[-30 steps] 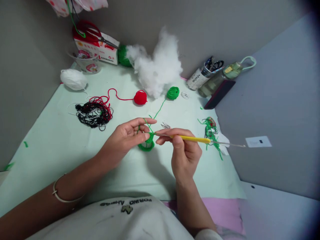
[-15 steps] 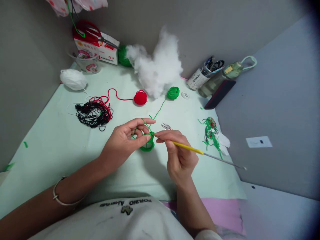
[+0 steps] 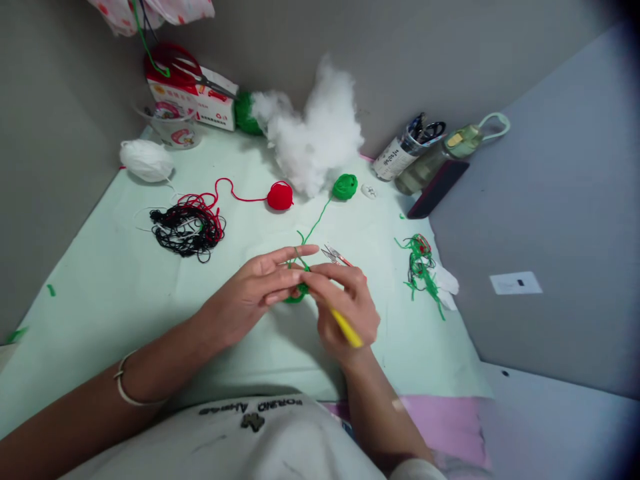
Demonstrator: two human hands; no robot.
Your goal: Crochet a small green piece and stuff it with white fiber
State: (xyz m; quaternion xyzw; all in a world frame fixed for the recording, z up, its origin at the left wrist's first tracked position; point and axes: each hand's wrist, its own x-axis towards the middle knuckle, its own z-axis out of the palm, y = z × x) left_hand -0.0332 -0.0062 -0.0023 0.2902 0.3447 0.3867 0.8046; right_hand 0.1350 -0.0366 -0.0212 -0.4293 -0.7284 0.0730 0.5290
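Observation:
Between thumb and fingers, my left hand (image 3: pixel 250 287) pinches a small green crochet piece (image 3: pixel 296 293), largely hidden behind the fingers. Its index finger is stretched out with green yarn running over it. That strand leads up to a green yarn ball (image 3: pixel 345 187). My right hand (image 3: pixel 347 307) grips a crochet hook (image 3: pixel 347 328) by its yellow handle, which slants down toward my body. The hook's tip is covered by the fingers, close against the green piece. Just beyond the right hand lie small scissors (image 3: pixel 337 255) with orange-red handles.
A red yarn ball (image 3: pixel 280 196) and a black yarn tangle (image 3: pixel 183 230) lie left; white stuffing (image 3: pixel 315 137) sits at the back. Right are green yarn scraps (image 3: pixel 421 270), a pen cup (image 3: pixel 397 157), a bottle (image 3: pixel 425 167) and a dark upright slab (image 3: pixel 437 190). A white yarn ball (image 3: pixel 147 160) rests far left.
My right hand has turned and moved slightly left, so the hook's handle swings from pointing right to pointing down toward me. The left fingers have shifted over the green piece, covering more of it.

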